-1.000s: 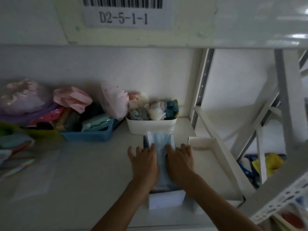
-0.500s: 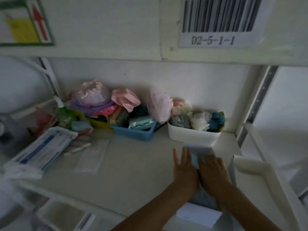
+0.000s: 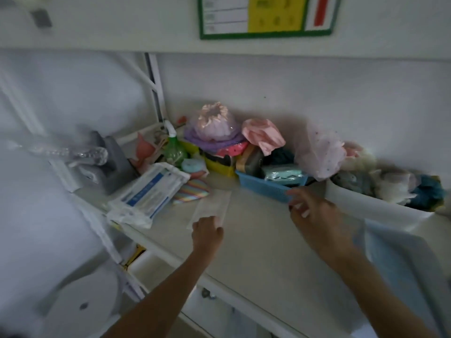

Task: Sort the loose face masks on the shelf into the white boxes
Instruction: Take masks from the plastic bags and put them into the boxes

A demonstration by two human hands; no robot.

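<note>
Reaching for the next flat mask on the shelf

We judge the mask (image 3: 211,208), lying left of centre frame beside the packet (image 3: 148,193), to be light, thin and limp, likely slippery if wrapped, so we would pinch its near short edge. Our left hand (image 3: 207,234) is loosely curled, fingertips touching that near edge, not yet gripping. Our right hand (image 3: 314,215) hovers open and empty at centre right, near the blue basket (image 3: 266,186). Blue masks (image 3: 400,250) sit at the right edge.
</note>
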